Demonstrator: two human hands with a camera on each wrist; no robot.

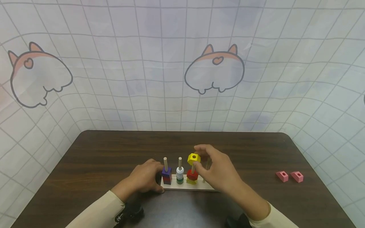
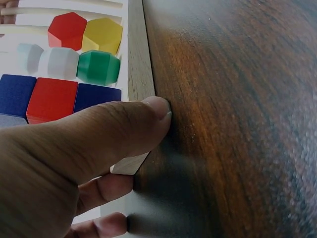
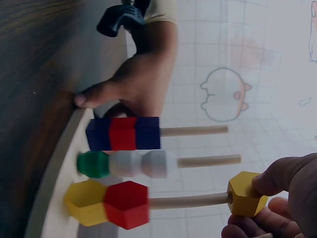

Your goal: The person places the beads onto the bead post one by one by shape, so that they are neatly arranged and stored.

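Observation:
A wooden peg board stands on the table, its left end gripped by my left hand; the thumb lies along the front edge. My right hand pinches a yellow hexagonal bead at the tip of the third peg. Lower on that peg sit a red bead and a yellow bead. Blue and red cubes fill the lower part of the first peg. White beads above a green bead are on the second. My right hand partly hides a fourth peg.
Two pink slanted blocks, each with a hole, lie apart at the right of the dark wooden table. A white gridded curtain with animal drawings hangs behind and around the table.

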